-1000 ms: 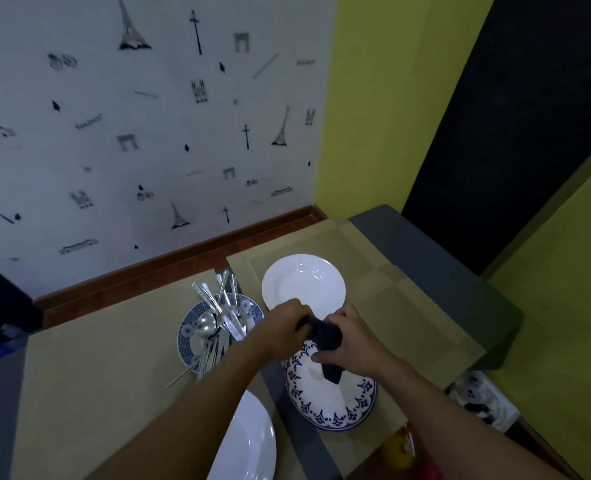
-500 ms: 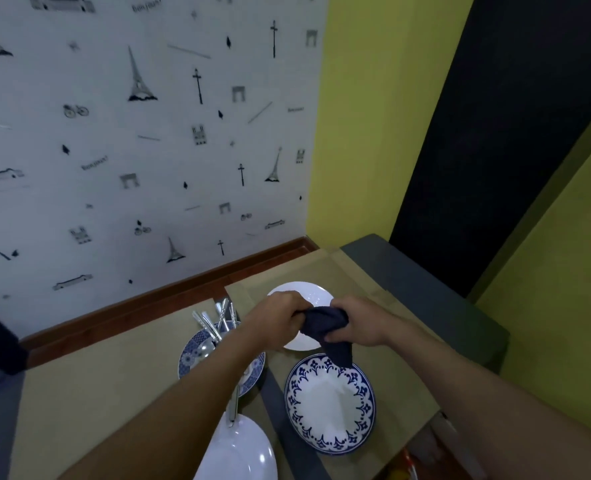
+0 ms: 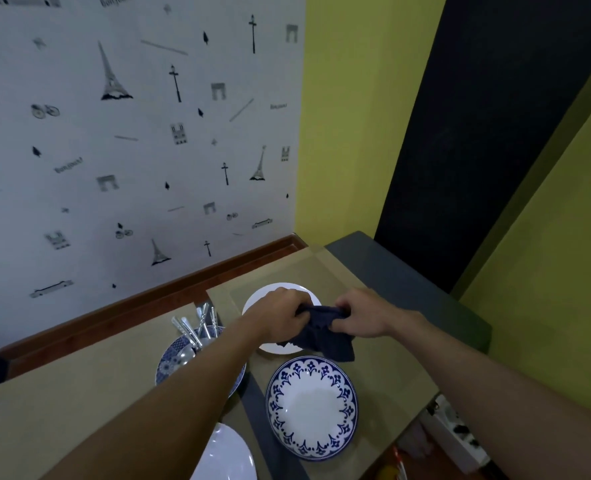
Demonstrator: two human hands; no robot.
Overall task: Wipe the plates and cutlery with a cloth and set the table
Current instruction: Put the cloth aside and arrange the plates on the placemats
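Left hand (image 3: 282, 318) and right hand (image 3: 365, 317) pinch the dark cloth (image 3: 325, 341), now spread wider between them

The plain white plate (image 3: 224, 455) was cut off by the frame's bottom edge. The left forearm (image 3: 183, 393) hid the right side of the patterned plate (image 3: 169, 362) and the lower ends of the cutlery (image 3: 191, 332). The far white plate (image 3: 252, 303) lay largely behind the left hand (image 3: 280, 317) and the dark cloth (image 3: 325, 336), which also buried the fingertips of the right hand (image 3: 359, 315). At lower right, a white object (image 3: 453, 434) was too blurred to identify.
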